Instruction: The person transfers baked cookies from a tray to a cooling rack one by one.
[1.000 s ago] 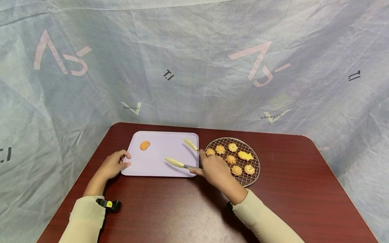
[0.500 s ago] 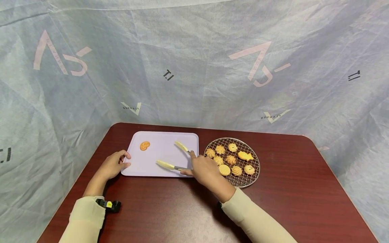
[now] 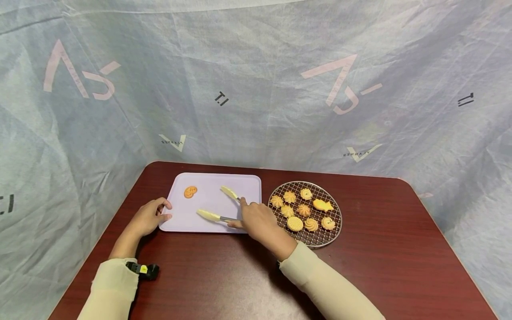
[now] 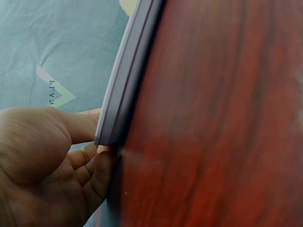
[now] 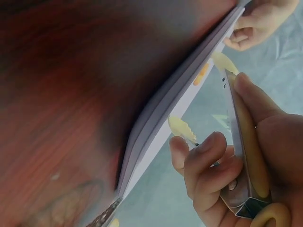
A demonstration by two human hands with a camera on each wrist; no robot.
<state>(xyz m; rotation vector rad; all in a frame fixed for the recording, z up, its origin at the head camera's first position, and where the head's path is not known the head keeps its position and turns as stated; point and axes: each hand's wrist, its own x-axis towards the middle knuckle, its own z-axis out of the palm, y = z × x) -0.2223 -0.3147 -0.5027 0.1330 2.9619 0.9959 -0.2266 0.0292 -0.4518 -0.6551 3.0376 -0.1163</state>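
Note:
A lilac tray (image 3: 192, 220) lies on the table, with an orange-brown patterned cookie (image 3: 190, 192) on its left part. My left hand (image 3: 147, 216) holds the tray's left edge near the front corner; in the left wrist view its thumb and fingers meet the rim. My right hand (image 3: 258, 222) grips a pair of tongs (image 3: 210, 215) over the tray's right half. In the right wrist view the curled fingers wrap the metal arms of the tongs (image 5: 239, 142). Their pale yellow tips are spread apart, with nothing between them.
Right of the tray, a round wire rack (image 3: 320, 240) bears several cookies, among them a fish-shaped cookie (image 3: 322, 205) and a round one (image 3: 294, 224). A grey cloth (image 3: 256, 89) hangs behind the dark red table (image 3: 380, 249).
My right hand has moved left with the spread tongs, from the tray's right edge further over the tray. More cookies on the rack now show. My left hand has stayed in place.

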